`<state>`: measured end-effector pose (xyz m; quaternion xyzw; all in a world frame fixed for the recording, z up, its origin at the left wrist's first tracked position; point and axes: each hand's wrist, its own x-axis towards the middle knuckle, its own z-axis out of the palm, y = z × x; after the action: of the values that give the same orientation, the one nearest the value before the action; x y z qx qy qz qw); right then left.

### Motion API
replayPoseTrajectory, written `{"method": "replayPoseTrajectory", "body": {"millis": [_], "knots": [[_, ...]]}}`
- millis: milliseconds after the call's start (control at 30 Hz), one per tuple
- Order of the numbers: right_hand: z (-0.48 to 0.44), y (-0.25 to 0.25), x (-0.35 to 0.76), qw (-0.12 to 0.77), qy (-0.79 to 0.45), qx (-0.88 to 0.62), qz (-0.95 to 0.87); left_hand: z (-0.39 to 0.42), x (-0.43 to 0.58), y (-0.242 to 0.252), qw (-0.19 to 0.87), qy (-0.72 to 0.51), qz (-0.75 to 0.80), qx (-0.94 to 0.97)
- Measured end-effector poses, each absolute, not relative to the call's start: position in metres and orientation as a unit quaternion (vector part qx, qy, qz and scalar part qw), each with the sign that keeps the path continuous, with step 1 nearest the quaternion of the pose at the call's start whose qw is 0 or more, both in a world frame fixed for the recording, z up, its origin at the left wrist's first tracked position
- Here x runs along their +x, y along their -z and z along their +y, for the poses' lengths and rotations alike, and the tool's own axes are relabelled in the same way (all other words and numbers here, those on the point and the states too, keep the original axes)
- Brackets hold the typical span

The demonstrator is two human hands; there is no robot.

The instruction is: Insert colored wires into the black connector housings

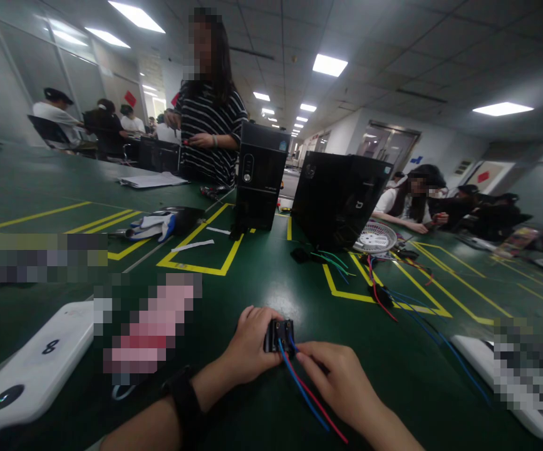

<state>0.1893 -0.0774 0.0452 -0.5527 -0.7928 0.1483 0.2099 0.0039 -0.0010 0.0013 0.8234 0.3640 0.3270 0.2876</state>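
Overhead stretched a panelled ceiling [407,47], and below spread a glossy green tabletop [262,275], striped with yellow tape [191,270]! Two boxy black cases [262,175] towered beyond. Front and centre, the left hand [253,343] gripped a small ribbed black block [281,328]; the right hand [339,374] pinched a slim dark-blue wire [292,341] beside it.

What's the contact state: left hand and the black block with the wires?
Touching. The head view shows the left hand holding the black block, the thumb against its near side, with no gap visible there.
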Motion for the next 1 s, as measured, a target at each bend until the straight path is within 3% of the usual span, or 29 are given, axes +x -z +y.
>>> {"method": "replayPoseTrajectory", "body": {"millis": [233,567,833,1000], "knots": [[-0.076,-0.048,0.195,0.119,-0.107,-0.624,-0.765,0.000,0.004,-0.001,0.288,-0.327,0.359,0.826],[-0.080,-0.045,0.188,0.212,-0.098,-0.583,-0.778,-0.002,0.004,-0.003,0.281,-0.320,0.363,0.829],[-0.079,-0.051,0.199,0.095,-0.066,-0.557,-0.823,-0.002,0.004,-0.006,0.289,-0.317,0.357,0.830],[-0.078,-0.051,0.199,0.149,-0.042,-0.563,-0.812,-0.003,0.003,-0.007,0.289,-0.316,0.356,0.830]]}}
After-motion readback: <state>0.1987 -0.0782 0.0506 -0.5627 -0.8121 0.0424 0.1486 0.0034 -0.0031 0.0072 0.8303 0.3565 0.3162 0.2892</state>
